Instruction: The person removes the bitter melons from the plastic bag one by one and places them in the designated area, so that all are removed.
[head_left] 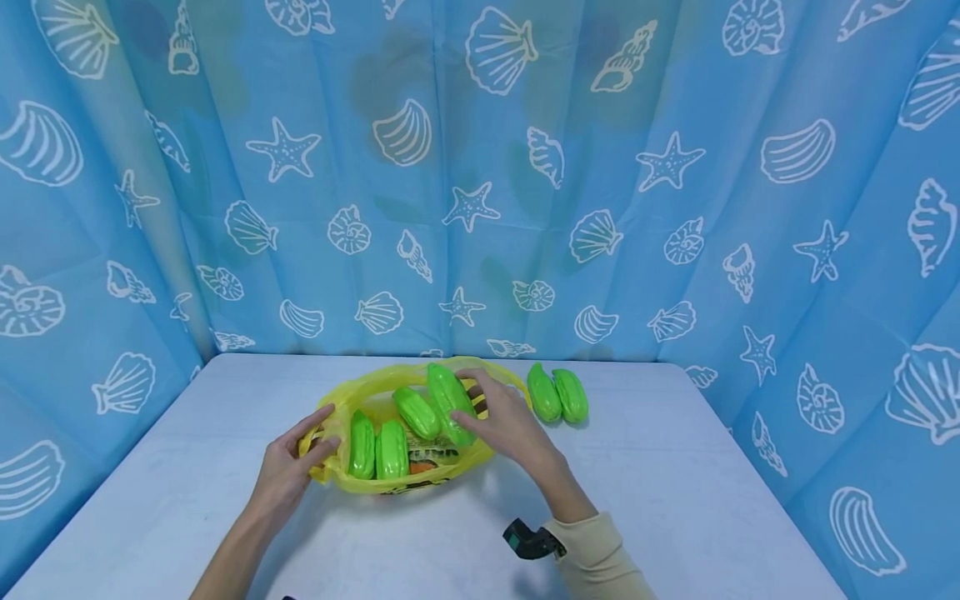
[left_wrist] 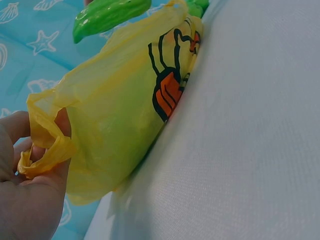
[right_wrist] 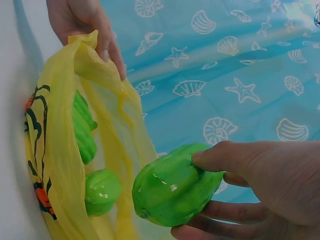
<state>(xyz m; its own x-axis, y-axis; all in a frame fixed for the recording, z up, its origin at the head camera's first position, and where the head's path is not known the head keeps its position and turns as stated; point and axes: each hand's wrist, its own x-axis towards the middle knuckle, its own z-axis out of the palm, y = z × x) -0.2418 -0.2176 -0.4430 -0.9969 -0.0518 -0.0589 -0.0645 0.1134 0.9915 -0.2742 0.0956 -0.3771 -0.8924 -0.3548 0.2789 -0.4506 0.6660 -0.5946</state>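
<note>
A yellow plastic bag point(head_left: 375, 486) with black and orange print lies spread on the table, its mouth wide. My left hand point(head_left: 281, 467) grips the bag's bunched handle at the left end, fingers curled through it in the left wrist view. Between thumb and fingers, my right hand point(head_left: 513, 421) holds a glossy green ribbed fruit point(right_wrist: 172, 187) over the right part of the bag's mouth. Three similar green fruits show inside: two upright side by side point(head_left: 362, 446) at the left, one slanted point(head_left: 417, 412) in the middle.
Two more green fruits point(head_left: 572, 396) lie together on the white table point(head_left: 660, 483), just right of the bag. A blue curtain point(head_left: 465, 275) with white shells and starfish hangs behind the table and along both sides. A black wrist device point(head_left: 528, 540) sits by my right sleeve.
</note>
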